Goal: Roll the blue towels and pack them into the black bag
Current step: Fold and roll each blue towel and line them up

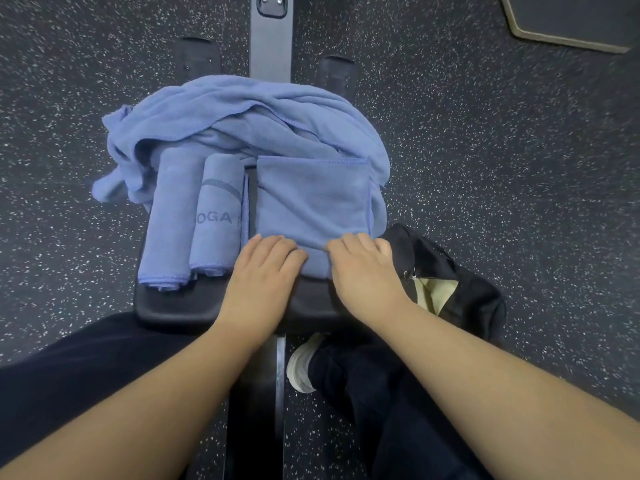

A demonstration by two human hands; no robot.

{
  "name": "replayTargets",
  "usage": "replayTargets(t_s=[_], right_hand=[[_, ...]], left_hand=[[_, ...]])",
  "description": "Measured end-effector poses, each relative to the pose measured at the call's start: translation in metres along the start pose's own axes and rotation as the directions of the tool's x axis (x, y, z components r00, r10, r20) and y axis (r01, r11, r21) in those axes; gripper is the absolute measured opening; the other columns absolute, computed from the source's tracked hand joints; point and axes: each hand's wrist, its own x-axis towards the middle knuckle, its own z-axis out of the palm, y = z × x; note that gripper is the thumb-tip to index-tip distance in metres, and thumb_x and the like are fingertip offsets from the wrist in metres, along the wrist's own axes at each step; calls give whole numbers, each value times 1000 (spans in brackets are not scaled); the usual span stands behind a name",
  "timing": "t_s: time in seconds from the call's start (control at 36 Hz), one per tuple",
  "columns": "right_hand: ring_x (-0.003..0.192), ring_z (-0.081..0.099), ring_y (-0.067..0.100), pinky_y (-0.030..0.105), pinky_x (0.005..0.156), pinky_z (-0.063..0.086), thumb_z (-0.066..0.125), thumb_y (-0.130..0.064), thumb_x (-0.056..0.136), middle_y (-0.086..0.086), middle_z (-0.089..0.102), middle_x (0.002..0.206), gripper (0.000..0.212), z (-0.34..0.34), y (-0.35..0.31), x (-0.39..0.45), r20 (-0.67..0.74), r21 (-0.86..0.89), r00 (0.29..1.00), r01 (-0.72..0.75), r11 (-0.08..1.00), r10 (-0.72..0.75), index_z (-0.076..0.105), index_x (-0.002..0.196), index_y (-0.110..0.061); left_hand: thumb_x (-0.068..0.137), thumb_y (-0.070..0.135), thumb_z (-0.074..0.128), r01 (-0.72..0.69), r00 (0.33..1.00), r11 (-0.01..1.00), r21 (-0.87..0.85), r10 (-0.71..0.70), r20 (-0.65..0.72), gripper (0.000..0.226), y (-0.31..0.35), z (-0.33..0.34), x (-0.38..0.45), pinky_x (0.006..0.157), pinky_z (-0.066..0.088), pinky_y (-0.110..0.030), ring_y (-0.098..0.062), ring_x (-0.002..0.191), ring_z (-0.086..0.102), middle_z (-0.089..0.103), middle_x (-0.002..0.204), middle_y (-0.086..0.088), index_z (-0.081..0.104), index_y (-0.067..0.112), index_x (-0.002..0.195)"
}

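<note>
The head view, the only one, looks straight down on a black padded bench seat (pixel 180 308) that serves as the tabletop, mounted on a grey metal rail (pixel 271 46) above a dark speckled rubber floor (pixel 485 150).

A folded blue microfibre towel (pixel 311 199) lies flat on the pad with its near edge toward the person, which looks like the starting position for rolling it away from the body. The left hand (pixel 265 271) and the right hand (pixel 363 270) sit side by side on that near edge, knuckles up and fingers curled down over the cloth. Each grip appears closed on the towel's edge, tucking it under to begin the roll, though the fingertips are hidden beneath the hands, so how tightly they pinch cannot be told.

To the left of it, two finished rolls lie parallel and touching: a plain blue towel roll (pixel 169 216) and a blue towel roll printed with grey lettering (pixel 216 216). They seem parked there until packing. Behind all three lies a loose crumpled heap of blue towels (pixel 242 112), not yet rolled; how many it holds cannot be counted.

One black fabric bag (pixel 460 289) sits on the floor just right of the seat, by the right wrist, with its zip open on a pale yellow lining (pixel 433 292), placed within easy reach. No towel shows inside it.

Counted: two rolls, one folded towel in hand, one heap, one bag.
</note>
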Motion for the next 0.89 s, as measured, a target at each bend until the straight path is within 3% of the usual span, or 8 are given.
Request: replayTargets(t_s=[0.11, 0.22, 0.31, 0.42, 0.56, 0.72, 0.81, 0.89], right_hand=[[75, 41, 22, 31, 64, 24, 47, -7, 75, 2, 50, 76, 13, -6, 1, 3, -117, 54, 992, 58, 997, -51, 56, 79, -16], [70, 50, 28, 35, 60, 39, 41, -10, 73, 5, 52, 76, 17, -10, -2, 2, -62, 112, 996, 66, 991, -59, 58, 76, -12], [73, 52, 26, 31, 65, 32, 46, -21, 73, 4, 54, 78, 17, -15, -3, 1, -16, 106, 1000, 27, 994, -25, 59, 79, -12], [80, 55, 28, 30, 71, 31, 69, -14, 67, 4, 58, 86, 24, -13, 0, 1, 43, 100, 999, 23, 995, -28, 61, 89, -11], [81, 62, 28, 33, 73, 44, 78, -3, 59, 3, 63, 87, 38, -14, 4, 3, 150, 155, 988, 21, 988, -45, 64, 93, -11], [70, 64, 26, 28, 64, 49, 88, -14, 55, 2, 67, 76, 38, -16, 5, 6, 187, 129, 979, 53, 990, -76, 67, 87, -11], [68, 64, 26, 27, 63, 47, 86, -16, 59, 1, 67, 73, 32, -13, 8, 6, 157, 120, 984, 67, 990, -86, 67, 84, -12], [85, 63, 28, 33, 74, 41, 71, -17, 80, 4, 68, 87, 18, -19, 6, 8, 233, 145, 968, 64, 987, -97, 65, 97, -11]], left_hand=[[84, 12, 39, 53, 997, 999, 5, -53, 56, 32, 0, 3, 4, 105, 25, -40, -23, 105, 45, 64, 101, -6, 66, 11, 101], [81, 14, 35, 119, 989, 993, -25, -117, 90, 39, 0, 7, 9, 105, 21, -43, -22, 107, 42, 63, 101, -5, 64, 12, 107], [79, 14, 37, 140, 988, 989, -50, -137, 71, 36, -1, 10, 14, 103, 23, -45, -24, 100, 42, 60, 94, -5, 63, 13, 104], [78, 8, 42, 182, 981, 982, -49, -178, 71, 25, -1, 14, 23, 87, 39, -44, -32, 83, 53, 57, 81, -10, 63, 9, 91], [83, 12, 50, 164, 984, 986, 34, -166, 63, 14, 0, 16, 19, 67, 24, -36, -32, 70, 53, 55, 72, -11, 62, 7, 80], [89, 29, 41, 181, 981, 983, -10, -180, 73, 25, 3, 7, 9, 77, 29, -38, -31, 75, 52, 55, 78, -7, 57, 13, 100], [82, 41, 59, 128, 984, 992, 6, -128, 123, 36, 3, 6, 1, 84, 39, -46, -33, 83, 53, 59, 92, -11, 47, 21, 108], [63, 30, 84, 137, 976, 991, 7, -136, 170, 60, 3, 6, -2, 84, 43, -48, -36, 85, 56, 60, 99, -15, 45, 21, 107]])
